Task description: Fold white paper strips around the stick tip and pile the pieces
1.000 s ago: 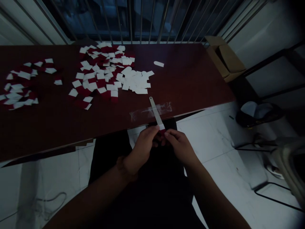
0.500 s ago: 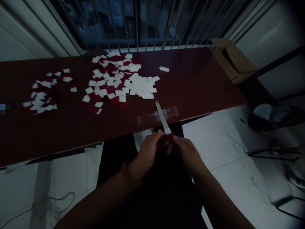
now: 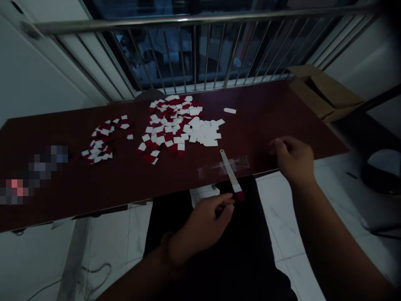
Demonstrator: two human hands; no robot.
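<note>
The left hand (image 3: 203, 228), its grip curled, sits just beside the red-tipped white strip (image 3: 231, 173), any pinch unclear; the right hand (image 3: 293, 161), grip loosely open, hovers at the desk (image 3: 266, 121) edge, lower right.

Narrow white strip (image 3: 230, 171), maybe plastic or card, w/ dark-red tip (image 3: 239, 196) at near end. Lies slanted across edge of counter (image 3: 266, 161), far end on top, tip jutting past edge, right by L hand (image 3: 205, 228); too dim to tell if gripped. R hand (image 3: 294, 161) open, well apart.
</note>
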